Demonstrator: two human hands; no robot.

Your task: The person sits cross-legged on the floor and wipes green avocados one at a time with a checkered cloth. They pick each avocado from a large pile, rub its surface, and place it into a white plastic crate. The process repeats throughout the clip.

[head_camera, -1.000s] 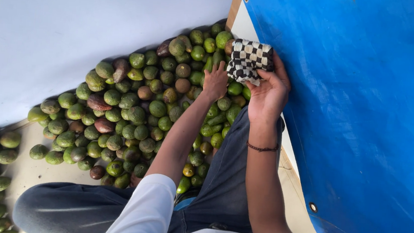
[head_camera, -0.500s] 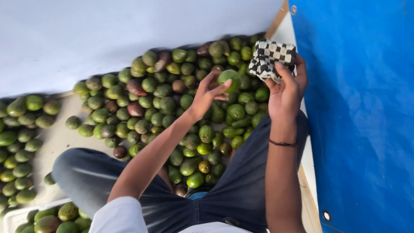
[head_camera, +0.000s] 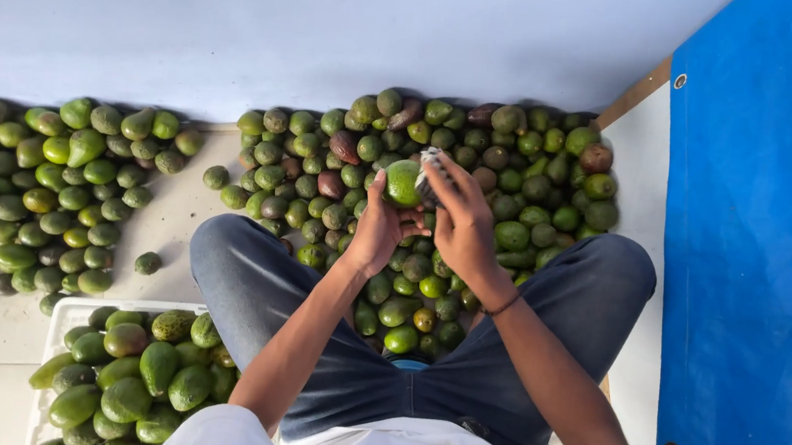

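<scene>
1. Bkgd: pale floor (head_camera: 176,222), white wall (head_camera: 337,26) along 12 o'clock, blue tarp (head_camera: 756,254) w/ eyelets filling 3 o'clock. The person sits w/ legs (head_camera: 248,276) in blue jeans spread.
2. Fruit: big pile (head_camera: 513,195) of avocados between the knees, running up to the wall. 2nd pile (head_camera: 36,191) at 9 o'clock. White crate (head_camera: 64,308) at 7 o'clock, heaped w/ more.
3. Left hand (head_camera: 381,231): grip closed round one avocado (head_camera: 404,183), held up above the big pile at approx centre, thumb on its 9 o'clock side.
4. Right hand (head_camera: 461,221): grip narrow, fingers pinched on a small checked thing (head_camera: 430,162), mostly hidden, touching the held fruit at its 3 o'clock edge. Thin band (head_camera: 501,305) on that wrist.
5. Step in hand, as I judge it: one fruit picked out and worked on w/ the small thing, both hands close together.
6. Next move calls for, prob.: a steady left hold. The fruit is round and smooth, so it could turn in the palm under sideways pressure.
7. Materials: skins mostly glossy green, a few brown-purple near 12 o'clock. Shapes oval to pear-like. Crate is hard plastic w/ slotted rim, tarp is woven sheet, slightly shiny.
</scene>
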